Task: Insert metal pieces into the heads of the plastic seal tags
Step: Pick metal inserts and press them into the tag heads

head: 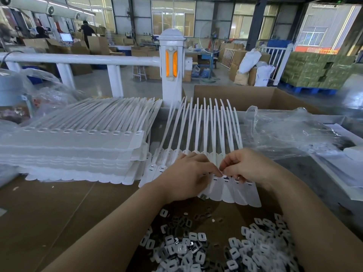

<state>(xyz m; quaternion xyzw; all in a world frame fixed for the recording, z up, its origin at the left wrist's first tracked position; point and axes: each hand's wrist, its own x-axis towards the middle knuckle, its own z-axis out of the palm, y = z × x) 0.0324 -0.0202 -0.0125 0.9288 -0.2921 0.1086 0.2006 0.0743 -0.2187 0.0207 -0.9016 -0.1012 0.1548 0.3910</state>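
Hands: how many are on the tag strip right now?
2. Left hand rests on the tag strip's middle heads; right hand just beside it, fingertips pinched over a head. Whatever they pinch is hidden.

A factory floor. Cardboard boxes (98, 45) crowd the hall beyond a white railing (78, 59). Wrapped goods sit on blue pallets (308, 89) under steel-framed windows (172, 16).

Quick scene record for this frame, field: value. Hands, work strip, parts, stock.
left hand: fingers curled over the tag strip, fingertips at a tag head
right hand: pinching at the same head; metal piece not discernible
tag strip: flat on the table, tails pointing away
metal pieces: loose pile, near edge
tag stack: left of the strip
box: open, behind
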